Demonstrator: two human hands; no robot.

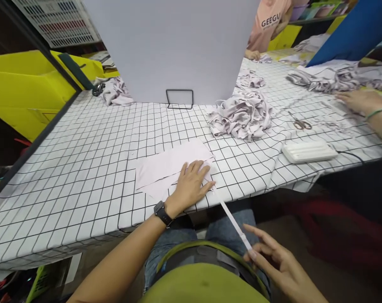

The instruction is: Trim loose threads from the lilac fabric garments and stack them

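My left hand [192, 185], with a black watch on the wrist, lies with fingers spread on a pale pink piece of fabric [165, 164] on the table. The fabric lies flat in overlapping layers near the front edge. Over my lap, my right hand [269, 256] pinches the lower end of a narrow pale strap [231, 218] between thumb and fingers. That strap runs taut from the fabric beside my left thumb, over the table edge, down to my right hand. A small slider-like piece sits on it close to my fingertips.
A heap of pale fabric pieces [243, 115] lies beyond my hands to the right. Scissors [300, 123] and a white corded device [309, 151] rest nearby. A large pale board [174, 50] stands at the back. Another person's hand [361, 101] reaches in from the right.
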